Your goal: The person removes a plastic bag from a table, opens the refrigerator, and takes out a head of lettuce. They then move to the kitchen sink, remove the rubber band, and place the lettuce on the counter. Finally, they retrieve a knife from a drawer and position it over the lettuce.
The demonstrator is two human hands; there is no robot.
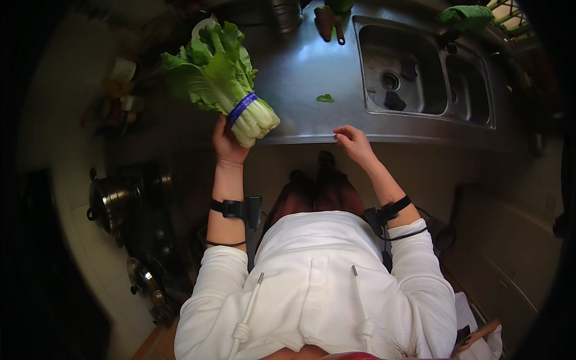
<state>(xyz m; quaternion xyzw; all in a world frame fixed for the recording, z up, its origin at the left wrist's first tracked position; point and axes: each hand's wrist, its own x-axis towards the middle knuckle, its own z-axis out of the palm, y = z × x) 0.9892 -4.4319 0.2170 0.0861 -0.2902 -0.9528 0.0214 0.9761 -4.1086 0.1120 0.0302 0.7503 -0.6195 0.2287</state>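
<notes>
A leafy head of lettuce [216,74] leans to the upper left, its pale stalk ends pointing down to the right. Around its stalks runs a purple band [242,109] that bears writing. My left hand [230,143] grips the bunch from below near the stalk ends; its fingers are partly hidden behind them. At the front edge of the steel counter [292,90], my right hand [354,143] holds nothing, with its fingers loosely bent and thumb slightly apart. A torn piece of green leaf [325,98] lies on the counter beyond my right hand.
To the right is a double-bowl steel sink [369,108] with a dark wad [394,101] near its drain. A brown elongated item [324,21] and a handled tool [339,34] lie at the back. A green cloth [465,18] hangs top right. Pots [110,202] stand at left.
</notes>
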